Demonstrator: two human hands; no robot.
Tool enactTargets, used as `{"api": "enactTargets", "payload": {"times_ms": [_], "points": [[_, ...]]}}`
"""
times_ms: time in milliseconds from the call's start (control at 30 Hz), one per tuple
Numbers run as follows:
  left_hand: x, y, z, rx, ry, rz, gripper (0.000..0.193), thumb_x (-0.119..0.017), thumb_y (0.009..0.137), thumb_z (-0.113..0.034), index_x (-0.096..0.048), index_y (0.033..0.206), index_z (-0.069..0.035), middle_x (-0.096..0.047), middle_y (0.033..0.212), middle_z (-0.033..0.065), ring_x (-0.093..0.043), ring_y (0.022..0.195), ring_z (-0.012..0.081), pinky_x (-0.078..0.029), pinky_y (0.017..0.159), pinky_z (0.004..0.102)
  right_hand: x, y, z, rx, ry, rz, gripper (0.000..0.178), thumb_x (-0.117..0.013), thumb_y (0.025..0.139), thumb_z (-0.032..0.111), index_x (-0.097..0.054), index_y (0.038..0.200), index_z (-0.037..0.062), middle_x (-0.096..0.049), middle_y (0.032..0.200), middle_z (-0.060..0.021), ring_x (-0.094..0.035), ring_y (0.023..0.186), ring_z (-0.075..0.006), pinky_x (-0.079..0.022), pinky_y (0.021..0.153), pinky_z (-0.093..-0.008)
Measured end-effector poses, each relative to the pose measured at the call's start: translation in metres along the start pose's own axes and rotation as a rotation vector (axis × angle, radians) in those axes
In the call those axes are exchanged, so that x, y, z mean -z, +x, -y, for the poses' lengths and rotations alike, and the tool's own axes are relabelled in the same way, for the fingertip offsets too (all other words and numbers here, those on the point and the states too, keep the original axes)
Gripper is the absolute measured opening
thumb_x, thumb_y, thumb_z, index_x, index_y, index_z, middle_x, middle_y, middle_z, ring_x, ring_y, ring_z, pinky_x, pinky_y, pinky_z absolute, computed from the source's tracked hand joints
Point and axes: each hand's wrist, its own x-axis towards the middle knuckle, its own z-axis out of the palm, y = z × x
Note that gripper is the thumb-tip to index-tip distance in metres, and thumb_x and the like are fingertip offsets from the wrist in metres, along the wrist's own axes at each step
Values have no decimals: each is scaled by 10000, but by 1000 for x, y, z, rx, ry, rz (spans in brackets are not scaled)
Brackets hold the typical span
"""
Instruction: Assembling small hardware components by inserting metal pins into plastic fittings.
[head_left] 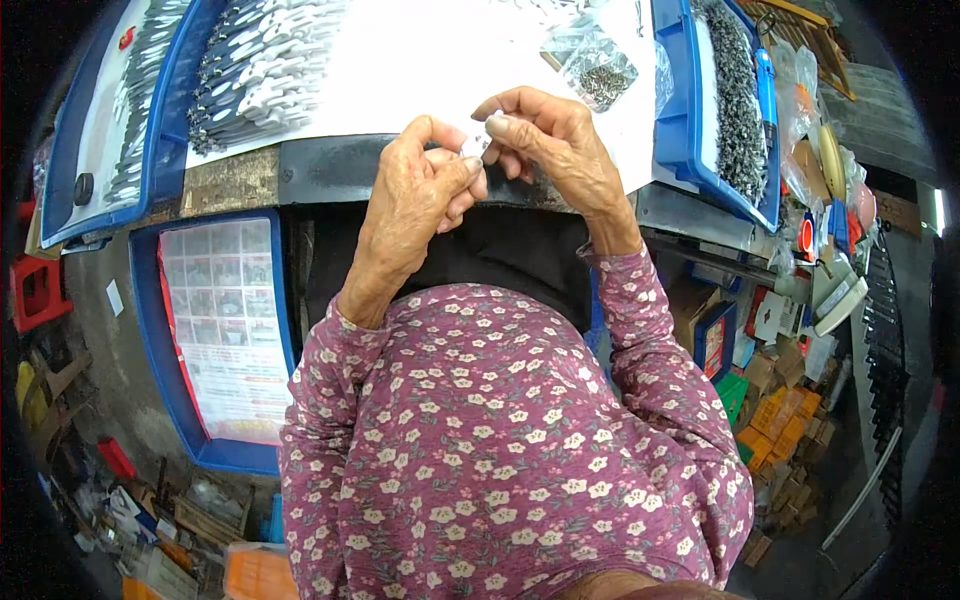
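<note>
Both hands meet at the near edge of the white work sheet (420,70), over the dark steel bench lip (330,170). Between them sits a small flat white-grey metal piece (474,146) — only a sliver of it shows.

Left hand (415,195): fingers curled in, thumb tip and index tip pressed onto the lower left side of the piece. Pinch closed on it.

Right hand (545,140): thumb and index fingertip come in from above and right, pinched together at the top right end of the same piece. Remaining fingers are bent loosely underneath. Whether a second tiny part sits in that pinch — cannot tell, too small.

So the piece is held at both ends, just off the sheet edge, roughly at centre of the view, clear of the bench surface as far as I can see.

Around it:
- clear plastic bag of small dark metal fasteners (598,72) on the sheet, just beyond the right hand
- blue plastic tray of small grey metal parts (735,110) to the right, well apart from the grip
- rows of flat grey-white metal blades (255,65) laid out on the sheet's far left
- a second blue plastic tray with more grey blades (120,110) farther left
- blue bin with a printed paper sheet (225,320) below the bench on the left

Both sleeves are purple floral fabric (480,430).
</note>
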Motion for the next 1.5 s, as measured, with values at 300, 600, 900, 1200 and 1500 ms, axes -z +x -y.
{"api": "enactTargets", "payload": {"times_ms": [300, 600, 900, 1200, 1500], "points": [[-1, -1, -1, -3, 44, -13, 126, -532, 842, -79, -443, 901, -11, -541, 625, 51, -407, 470, 31, -289, 374, 155, -6, -3, -5, -36, 101, 22, 304, -537, 884, 261, -585, 994, -18, -569, 700, -12, -505, 544, -36, -381, 449, -151], [-1, -3, 1, 4, 67, -19, 112, -526, 838, -68, -437, 886, -20, -541, 622, 48, -398, 462, 28, -286, 373, 156, -9, -7, -3, -50, 61, -12, 271, -541, 881, 234, -590, 979, -14, -550, 682, 0, -487, 522, -36, -368, 442, -155], [-1, -4, 4, -24, 60, -9, 163, -554, 858, -135, -440, 873, -19, -532, 611, 35, -393, 453, 24, -283, 369, 153, -11, -9, -9, -3, 126, -37, 266, -555, 872, 227, -594, 963, -19, -565, 680, -12, -499, 524, -38, -373, 441, -148], [-5, -6, 7, -62, 57, -44, 185, -564, 860, -179, -454, 833, -32, -519, 580, 28, -385, 434, 23, -278, 362, 150, -17, -15, -8, -11, 126, -91, 258, -560, 869, 231, -603, 937, -14, -557, 636, -4, -498, 518, -38, -363, 424, -153], [-6, -8, 9, -42, 35, -81, 161, -545, 863, -166, -450, 819, -44, -495, 565, 12, -353, 426, 17, -235, 357, 154, -22, -15, -9, -4, 108, -108, 253, -563, 866, 226, -606, 931, -15, -549, 620, -2, -491, 514, -40, -356, 424, -157]]}}
